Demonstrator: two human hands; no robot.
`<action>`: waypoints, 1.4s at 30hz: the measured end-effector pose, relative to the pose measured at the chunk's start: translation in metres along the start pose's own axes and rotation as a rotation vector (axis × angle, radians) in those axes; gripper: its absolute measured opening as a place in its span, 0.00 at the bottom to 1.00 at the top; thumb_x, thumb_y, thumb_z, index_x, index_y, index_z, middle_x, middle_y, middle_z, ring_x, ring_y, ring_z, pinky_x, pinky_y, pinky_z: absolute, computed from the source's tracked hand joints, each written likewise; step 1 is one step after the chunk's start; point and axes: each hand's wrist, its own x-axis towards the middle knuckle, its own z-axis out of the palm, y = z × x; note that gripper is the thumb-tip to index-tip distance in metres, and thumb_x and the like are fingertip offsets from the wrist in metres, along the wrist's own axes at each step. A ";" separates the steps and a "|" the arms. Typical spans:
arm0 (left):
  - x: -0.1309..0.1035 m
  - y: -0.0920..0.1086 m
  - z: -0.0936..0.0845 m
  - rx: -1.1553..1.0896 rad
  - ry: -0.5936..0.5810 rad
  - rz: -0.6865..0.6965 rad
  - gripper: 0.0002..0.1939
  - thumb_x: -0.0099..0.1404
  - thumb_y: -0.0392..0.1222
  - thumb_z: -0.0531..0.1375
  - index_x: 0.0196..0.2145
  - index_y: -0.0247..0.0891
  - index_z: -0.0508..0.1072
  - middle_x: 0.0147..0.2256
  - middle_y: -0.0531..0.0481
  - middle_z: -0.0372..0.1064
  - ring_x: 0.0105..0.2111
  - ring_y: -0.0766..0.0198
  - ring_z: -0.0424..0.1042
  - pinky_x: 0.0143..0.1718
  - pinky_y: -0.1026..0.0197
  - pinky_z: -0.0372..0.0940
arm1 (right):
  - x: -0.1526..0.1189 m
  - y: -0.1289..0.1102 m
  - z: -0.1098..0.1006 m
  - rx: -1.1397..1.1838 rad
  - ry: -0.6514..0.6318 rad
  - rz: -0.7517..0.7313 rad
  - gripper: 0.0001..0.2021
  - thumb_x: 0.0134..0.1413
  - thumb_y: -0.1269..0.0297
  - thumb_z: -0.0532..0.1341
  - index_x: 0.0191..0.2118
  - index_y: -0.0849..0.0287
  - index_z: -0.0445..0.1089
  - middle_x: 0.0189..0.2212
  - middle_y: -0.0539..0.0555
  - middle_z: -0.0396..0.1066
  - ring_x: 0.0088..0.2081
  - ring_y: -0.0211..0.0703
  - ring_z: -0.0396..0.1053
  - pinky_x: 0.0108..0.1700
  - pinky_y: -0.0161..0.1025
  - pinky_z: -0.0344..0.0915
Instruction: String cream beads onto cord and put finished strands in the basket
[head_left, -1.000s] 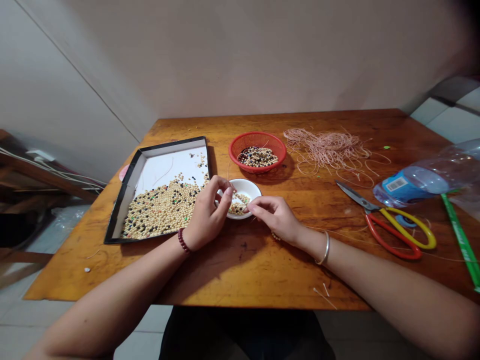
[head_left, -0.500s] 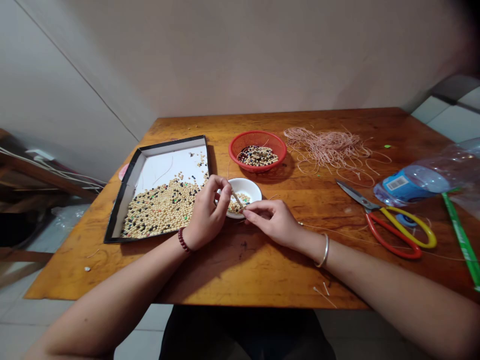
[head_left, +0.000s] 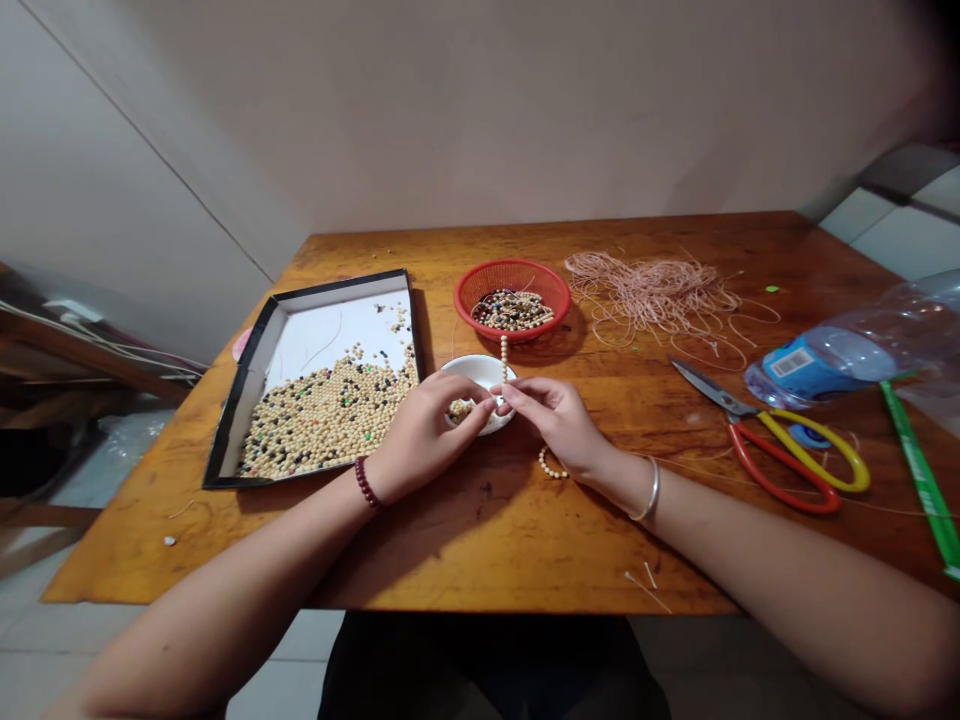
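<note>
Over the front of a small white bowl, both hands meet fingertip to fingertip. My right hand pinches a string of pale beads; one stretch stands upright above the fingertips. A curved row of the same beads shows on the table below that hand. My left hand is closed, thumb and forefinger pressed together beside the right fingertips; what is between them is too small to make out. Loose beads lie in the bowl, partly hidden by the left fingers.
Left stands a black-edged tray of loose beads. Behind the bowl is a red basket of beads. Rightward lie tangled pink cord, scissors, a plastic bottle and a green strip.
The bead string now stands upright above my right fingertips, and a curved row of beads shows below that hand. My left hand has lowered, its fingertips now beside the right ones.
</note>
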 end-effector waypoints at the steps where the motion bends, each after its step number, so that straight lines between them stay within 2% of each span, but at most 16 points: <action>1: 0.000 0.000 0.000 -0.003 -0.012 0.005 0.08 0.66 0.42 0.57 0.34 0.38 0.74 0.32 0.49 0.73 0.34 0.64 0.69 0.36 0.61 0.64 | 0.000 0.000 0.000 0.014 -0.005 0.005 0.14 0.50 0.52 0.64 0.27 0.59 0.75 0.28 0.54 0.76 0.34 0.42 0.72 0.43 0.41 0.68; 8: -0.002 -0.002 0.001 -0.069 0.001 -0.036 0.08 0.65 0.43 0.58 0.36 0.39 0.76 0.35 0.48 0.75 0.36 0.63 0.71 0.40 0.59 0.66 | 0.000 0.005 -0.001 0.096 -0.057 0.020 0.12 0.51 0.54 0.63 0.28 0.58 0.76 0.28 0.52 0.77 0.33 0.39 0.72 0.44 0.40 0.67; 14: -0.002 0.000 0.002 -0.133 0.008 -0.076 0.09 0.65 0.45 0.59 0.38 0.42 0.77 0.38 0.48 0.75 0.39 0.62 0.72 0.42 0.58 0.67 | -0.001 0.006 0.001 0.089 -0.008 0.035 0.14 0.49 0.53 0.65 0.35 0.58 0.77 0.33 0.54 0.78 0.34 0.40 0.74 0.44 0.41 0.69; 22: -0.002 -0.002 0.005 -0.144 0.064 -0.111 0.09 0.64 0.46 0.60 0.35 0.41 0.77 0.36 0.48 0.75 0.36 0.62 0.73 0.40 0.57 0.68 | -0.002 0.001 0.002 0.089 -0.044 0.036 0.14 0.48 0.51 0.65 0.35 0.57 0.77 0.33 0.53 0.78 0.34 0.41 0.74 0.45 0.44 0.70; 30: -0.001 -0.002 0.004 -0.163 0.060 -0.109 0.07 0.62 0.44 0.62 0.33 0.39 0.77 0.35 0.47 0.75 0.36 0.61 0.72 0.40 0.56 0.67 | -0.003 -0.001 0.004 0.062 -0.042 0.020 0.13 0.48 0.52 0.65 0.32 0.58 0.76 0.30 0.53 0.77 0.35 0.43 0.74 0.43 0.42 0.70; 34: -0.001 -0.002 0.003 -0.140 0.083 -0.064 0.04 0.62 0.41 0.61 0.32 0.39 0.75 0.34 0.49 0.74 0.35 0.63 0.70 0.40 0.58 0.65 | -0.003 -0.003 0.004 0.091 -0.037 0.042 0.12 0.49 0.54 0.64 0.31 0.59 0.73 0.25 0.51 0.74 0.30 0.39 0.71 0.37 0.38 0.68; 36: -0.001 -0.003 0.003 -0.116 0.099 -0.056 0.04 0.62 0.40 0.61 0.33 0.39 0.74 0.33 0.50 0.74 0.34 0.64 0.70 0.40 0.59 0.65 | -0.003 -0.003 0.003 0.108 -0.023 0.081 0.12 0.51 0.55 0.62 0.34 0.59 0.71 0.21 0.49 0.71 0.21 0.33 0.64 0.27 0.33 0.63; 38: -0.001 -0.004 0.003 -0.092 0.105 -0.056 0.04 0.63 0.40 0.60 0.32 0.38 0.74 0.32 0.50 0.73 0.34 0.64 0.69 0.40 0.59 0.65 | -0.003 -0.004 0.002 0.133 -0.013 0.122 0.12 0.52 0.56 0.59 0.38 0.59 0.69 0.19 0.46 0.68 0.16 0.29 0.53 0.19 0.31 0.52; 40: -0.001 -0.005 0.003 -0.073 0.101 -0.055 0.04 0.63 0.40 0.60 0.32 0.38 0.73 0.32 0.50 0.73 0.33 0.64 0.69 0.39 0.59 0.65 | -0.002 -0.004 0.000 0.168 -0.001 0.156 0.12 0.51 0.60 0.59 0.40 0.59 0.66 0.18 0.44 0.64 0.14 0.28 0.46 0.17 0.30 0.44; 42: -0.001 -0.005 0.002 -0.060 0.092 -0.062 0.04 0.64 0.40 0.59 0.32 0.38 0.72 0.32 0.50 0.72 0.33 0.65 0.69 0.38 0.60 0.64 | -0.002 -0.005 -0.001 0.201 -0.001 0.181 0.11 0.50 0.62 0.59 0.40 0.58 0.64 0.18 0.42 0.61 0.14 0.27 0.45 0.17 0.30 0.41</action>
